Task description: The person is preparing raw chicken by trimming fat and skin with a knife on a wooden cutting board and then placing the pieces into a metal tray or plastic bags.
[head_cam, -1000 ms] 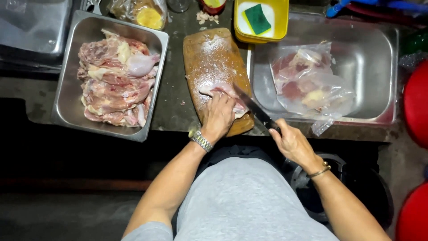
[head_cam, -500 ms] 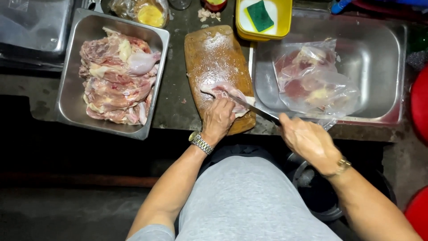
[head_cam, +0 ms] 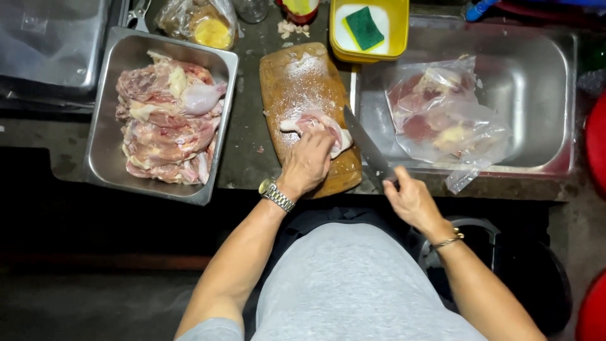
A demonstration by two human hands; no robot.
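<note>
A raw chicken piece (head_cam: pixel 314 123) lies on a worn wooden cutting board (head_cam: pixel 297 76) in the middle of the counter. My left hand (head_cam: pixel 307 163), with a metal watch at the wrist, presses down on the near side of that piece. My right hand (head_cam: pixel 411 201) grips the handle of a large knife (head_cam: pixel 365 146); its blade points away from me along the board's right edge, just beside the meat and apart from it. A bracelet sits on my right wrist.
A steel tray (head_cam: pixel 101 136) piled with raw chicken pieces stands at the left. A steel sink (head_cam: pixel 543 82) at the right holds a clear plastic bag of chicken (head_cam: pixel 442 117). A yellow tub (head_cam: pixel 398 31) with a green sponge (head_cam: pixel 364 28) stands behind the board.
The knife blade has come off the chicken piece and swung to the right of the board. My left hand stays on the meat.
</note>
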